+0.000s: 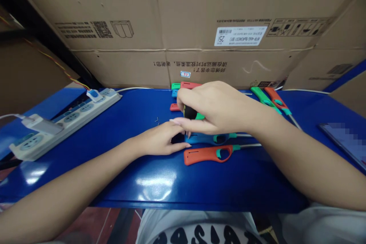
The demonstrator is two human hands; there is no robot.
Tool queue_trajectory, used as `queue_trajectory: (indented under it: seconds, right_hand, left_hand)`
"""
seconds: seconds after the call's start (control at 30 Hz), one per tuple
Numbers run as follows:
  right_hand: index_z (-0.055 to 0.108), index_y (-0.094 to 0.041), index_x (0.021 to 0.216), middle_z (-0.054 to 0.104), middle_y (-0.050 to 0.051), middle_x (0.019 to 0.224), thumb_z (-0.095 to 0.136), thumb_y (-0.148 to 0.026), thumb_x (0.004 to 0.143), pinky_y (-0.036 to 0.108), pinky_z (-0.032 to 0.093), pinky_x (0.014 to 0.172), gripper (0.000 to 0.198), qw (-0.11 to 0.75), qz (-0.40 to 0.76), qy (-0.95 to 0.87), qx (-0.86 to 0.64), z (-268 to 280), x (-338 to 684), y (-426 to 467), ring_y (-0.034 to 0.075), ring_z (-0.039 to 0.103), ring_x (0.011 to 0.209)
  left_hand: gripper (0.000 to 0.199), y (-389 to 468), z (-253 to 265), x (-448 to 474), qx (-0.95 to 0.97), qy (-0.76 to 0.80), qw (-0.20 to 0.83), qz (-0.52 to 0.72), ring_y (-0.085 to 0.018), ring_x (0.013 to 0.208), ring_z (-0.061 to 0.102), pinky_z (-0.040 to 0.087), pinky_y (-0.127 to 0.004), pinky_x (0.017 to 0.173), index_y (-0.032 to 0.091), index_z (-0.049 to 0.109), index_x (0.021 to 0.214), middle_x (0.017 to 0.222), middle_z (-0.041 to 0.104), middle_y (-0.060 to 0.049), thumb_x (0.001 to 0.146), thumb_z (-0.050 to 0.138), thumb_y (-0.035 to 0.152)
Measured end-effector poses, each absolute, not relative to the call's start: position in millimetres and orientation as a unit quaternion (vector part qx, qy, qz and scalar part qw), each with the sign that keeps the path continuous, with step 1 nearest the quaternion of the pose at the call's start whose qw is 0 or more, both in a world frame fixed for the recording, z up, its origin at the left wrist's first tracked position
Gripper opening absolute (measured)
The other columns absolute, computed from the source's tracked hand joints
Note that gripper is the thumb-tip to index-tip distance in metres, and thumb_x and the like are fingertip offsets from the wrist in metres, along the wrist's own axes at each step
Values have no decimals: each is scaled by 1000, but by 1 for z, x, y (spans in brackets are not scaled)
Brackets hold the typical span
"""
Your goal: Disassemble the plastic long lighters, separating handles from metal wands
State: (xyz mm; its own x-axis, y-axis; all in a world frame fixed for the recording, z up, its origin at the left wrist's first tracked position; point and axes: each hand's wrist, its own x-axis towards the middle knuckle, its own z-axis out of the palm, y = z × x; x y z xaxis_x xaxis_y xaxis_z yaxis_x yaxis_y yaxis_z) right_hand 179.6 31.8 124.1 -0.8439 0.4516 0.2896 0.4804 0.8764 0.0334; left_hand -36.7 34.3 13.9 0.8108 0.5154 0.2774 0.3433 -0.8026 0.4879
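Note:
My right hand [211, 108] is closed around a black tool handle [190, 112] with a small yellow mark; its working end is hidden. Just below it, my left hand [162, 138] has thumb and fingers about the end of a blue gas lighter [200, 138], partly covered by the hands. An orange lighter [206, 154] lies in front, its metal tube pointing right. Behind my right hand show the ends of a red lighter [174, 107], another red one [190, 84], a green one [175, 86] and a blue one [174, 93].
A green lighter [261, 97] and another orange lighter [276, 97] lie at the back right. A white power strip [71, 118] with plugs stands left, a phone [344, 141] right. Tiny metal bits [156, 119] lie by my left hand. A large cardboard box [171, 19] blocks the back.

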Motion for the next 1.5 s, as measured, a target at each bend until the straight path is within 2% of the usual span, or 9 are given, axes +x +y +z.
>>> queue_trajectory:
  seconds: [0.17,0.3,0.6,0.73,0.87,1.0,1.13,1.27,1.5]
  right_hand:
    - [57,-14,111,70,10,99,41,-29,100,30,35,66,25,163,-38,-961,-220,123,179,32,18,58,78]
    - [58,-14,103,65,5,75,37,-39,102,30,30,61,33,145,-74,-961,-224,123,180,32,18,53,65]
    - [59,-18,97,65,2,76,46,-34,97,28,25,58,20,164,-32,-969,-181,121,180,32,15,51,66]
    - [57,-17,111,70,6,100,53,-30,91,26,29,59,24,169,19,-970,-172,123,182,31,15,56,76]
    - [60,-16,103,68,4,81,48,-38,98,28,31,61,26,160,-3,-964,-214,124,181,31,17,55,69]
    - [56,-14,121,71,9,104,46,-28,97,28,36,65,30,180,10,-959,-219,123,181,31,18,60,81]
    - [62,-15,105,70,6,89,45,-32,100,29,37,66,24,167,28,-959,-226,125,183,32,17,59,74]
    - [57,-14,123,69,11,111,49,-28,95,31,41,73,32,176,31,-962,-207,126,186,34,21,61,89]
    - [57,-15,122,69,10,111,48,-28,97,30,40,70,30,161,38,-959,-231,128,187,33,18,60,83]
  left_hand:
    - [29,34,12,-37,925,239,211,204,-27,106,67,55,-42,96,16,63,113,111,70,-12,96,63,40]
    - [34,34,11,-38,927,249,209,185,-28,105,68,56,-44,95,16,62,118,111,70,-12,97,61,42]
    - [31,36,13,-36,928,255,203,178,-29,108,66,56,-44,95,14,65,112,116,69,-14,96,64,40]
    - [30,35,14,-35,928,243,213,184,-28,110,66,55,-42,97,16,64,115,117,69,-13,96,63,38]
    - [35,34,13,-36,925,254,203,195,-28,102,68,57,-42,92,17,63,119,111,71,-12,96,62,43]
    - [34,33,12,-37,922,258,213,197,-27,97,68,58,-42,90,16,63,114,107,70,-12,96,62,45]
    - [28,33,13,-35,921,253,214,205,-25,93,68,58,-40,87,17,63,106,102,70,-10,95,64,43]
    - [26,33,15,-34,922,247,215,206,-25,94,67,57,-39,86,17,63,105,101,70,-10,94,66,40]
    - [22,33,15,-34,924,231,210,223,-22,90,66,57,-36,85,16,62,101,95,68,-7,95,66,37]
